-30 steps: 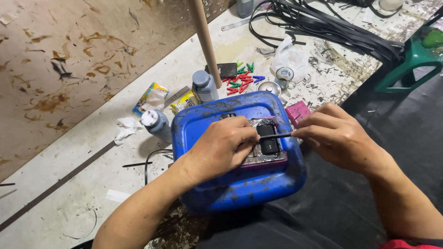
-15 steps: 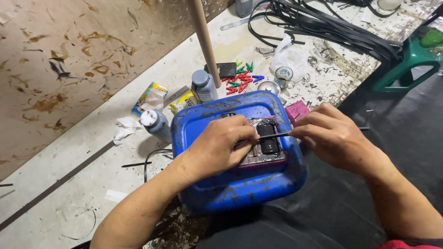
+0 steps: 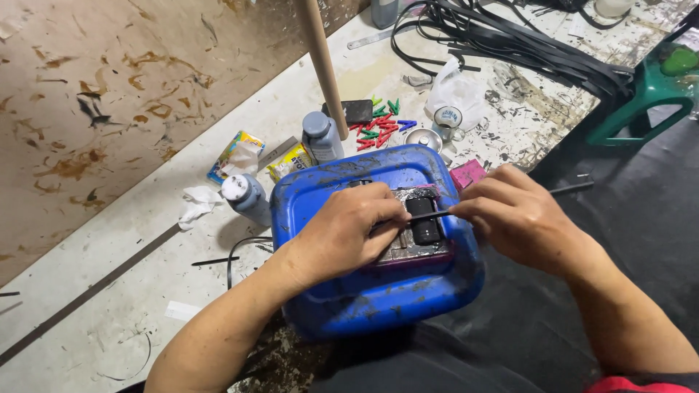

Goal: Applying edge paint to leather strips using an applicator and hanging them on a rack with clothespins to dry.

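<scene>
- Nearest to the camera, a blue plastic canister [image 3: 364, 306] lies on its side on the person's lap, with black smears on its upper face.
- On top of the canister, near its right edge, sits a small metal block [image 3: 415, 251] with a black rounded piece [image 3: 424, 222] on it.
- The left hand [image 3: 342, 233] rests on the canister's top and presses on the left side of the block; its fingers are curled closed, and thumb and forefinger pinch the end of a thin black strip [image 3: 429, 215].
- The right hand [image 3: 520, 218] is just beside the canister's right edge, fingers bent together, pinching the same strip a little further along (the other end of the strip comes out behind the hand, toward the right).
- The strip runs across the black piece, between the two hands.
- Behind the canister, on the stained white tabletop [image 3: 109, 291], stand two grey bottles [image 3: 320, 137], one upright near the canister's far edge and one more to the left.
- Near them lie a crumpled white tissue [image 3: 195, 204], small colourful packets [image 3: 234, 154] and a pink box [image 3: 468, 175].
- Further away are red and green plastic pegs [image 3: 380, 125], a wooden stick [image 3: 324, 65] and a white plastic bag [image 3: 455, 91].
- At the far edge of the tabletop lies a bundle of black strips [image 3: 510, 40]; a green stool [image 3: 648, 91] stands at the right.
</scene>
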